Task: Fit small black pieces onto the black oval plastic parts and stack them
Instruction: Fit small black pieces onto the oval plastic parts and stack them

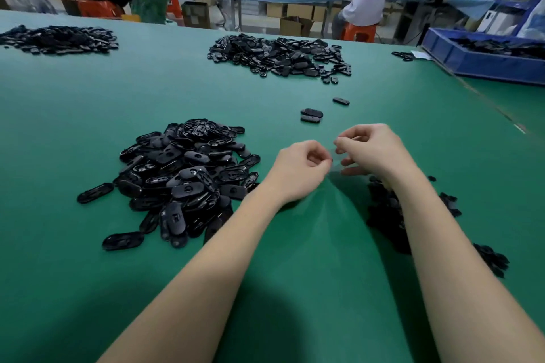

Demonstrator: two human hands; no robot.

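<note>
Both hands meet over the green table [88, 103], fingers curled, pinching the top edge of a clear plastic bag [336, 186] between them; left hand [303, 168] grips one side, right hand [371, 150] the other; neither holds an oval part. Landmark: near pile of oval parts [182, 180]; it lies just left of the left hand, so the left hand is nearer it; parts lie at mixed angles, no common long axis. Small black pieces [386, 209] sit right of that pile, under the right forearm, seemingly inside the bag. Three loose oval parts [312, 115] beyond and right of the pile. Counted: four oval-part heaps in view, one being the blue bin [472, 62] at far right.
</note>
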